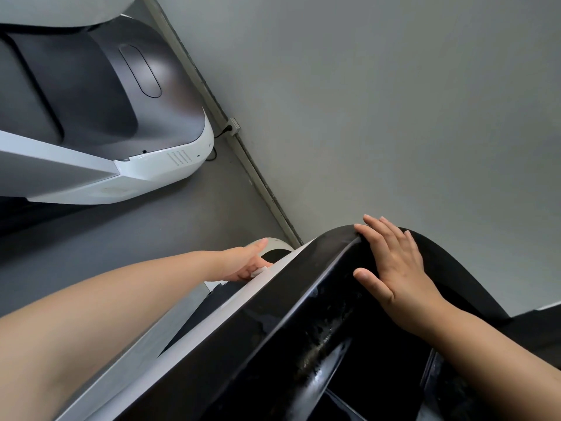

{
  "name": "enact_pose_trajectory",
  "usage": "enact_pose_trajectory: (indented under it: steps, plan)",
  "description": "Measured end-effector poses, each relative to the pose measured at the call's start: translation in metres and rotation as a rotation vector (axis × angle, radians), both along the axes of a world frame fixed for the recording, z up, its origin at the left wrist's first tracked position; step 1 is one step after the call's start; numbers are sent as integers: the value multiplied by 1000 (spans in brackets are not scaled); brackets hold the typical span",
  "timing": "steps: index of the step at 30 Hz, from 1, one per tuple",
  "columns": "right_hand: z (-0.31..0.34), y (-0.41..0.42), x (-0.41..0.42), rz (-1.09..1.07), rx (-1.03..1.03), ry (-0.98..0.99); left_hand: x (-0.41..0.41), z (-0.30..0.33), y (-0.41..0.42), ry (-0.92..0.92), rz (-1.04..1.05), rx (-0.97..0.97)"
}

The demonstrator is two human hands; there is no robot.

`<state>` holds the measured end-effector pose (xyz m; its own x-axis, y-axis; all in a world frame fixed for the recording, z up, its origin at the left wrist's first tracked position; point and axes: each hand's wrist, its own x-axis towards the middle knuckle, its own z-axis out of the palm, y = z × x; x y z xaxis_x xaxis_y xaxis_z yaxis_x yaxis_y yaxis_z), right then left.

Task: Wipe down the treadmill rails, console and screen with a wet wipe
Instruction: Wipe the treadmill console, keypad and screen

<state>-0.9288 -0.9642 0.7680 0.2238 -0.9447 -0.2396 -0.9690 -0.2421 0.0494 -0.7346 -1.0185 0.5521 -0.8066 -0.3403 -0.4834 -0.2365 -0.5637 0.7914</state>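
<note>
Grey wall [364, 101] meets dark grey floor [136, 232] along a pale skirting trunking [212, 101], diagonal across view. Wall socket [233, 126] on the trunking with a black cable plugged in. Neighbouring white-and-dark machine [121, 117] stands at upper left, light soft and even.

Gym or fitness room, two treadmills side by side, white-and-dark motor hood [127, 95], glossy black console [303, 314], grey rubber floor [145, 226], plain grey wall [379, 101], wall socket [233, 126]

Two treadmills [100, 117] [303, 314], two hands [246, 262] [394, 268], one wipe [258, 272].
</note>
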Motion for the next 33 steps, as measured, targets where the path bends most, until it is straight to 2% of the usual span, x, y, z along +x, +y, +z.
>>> enact_pose_trajectory:
  steps: [8,13,16,20,23,25,26,27,28,30,33]
  plan:
    - [1,-1,1,-23,10,11,10,4,19,-99,12,59]
    - [1,-1,4,-41,27,28,14,21,16,-71,25,93]
    - [1,-2,8,-48,47,59,19,44,9,17,55,102]
    - [3,-3,9,-48,68,116,18,94,5,90,79,-33]
    - [3,-3,11,-52,75,128,19,130,10,169,240,-243]
    - [3,-5,10,-56,82,135,16,163,14,262,396,-88]
    - [3,-5,11,-59,93,134,16,172,16,240,316,-293]
    - [5,-5,13,-66,108,130,14,171,20,133,171,-581]
    - [7,-4,15,-79,122,134,14,173,24,54,69,-672]
    - [15,3,20,-113,133,192,17,180,32,-140,11,-771]
    - [33,27,15,-35,23,399,35,195,50,-224,-170,-951]
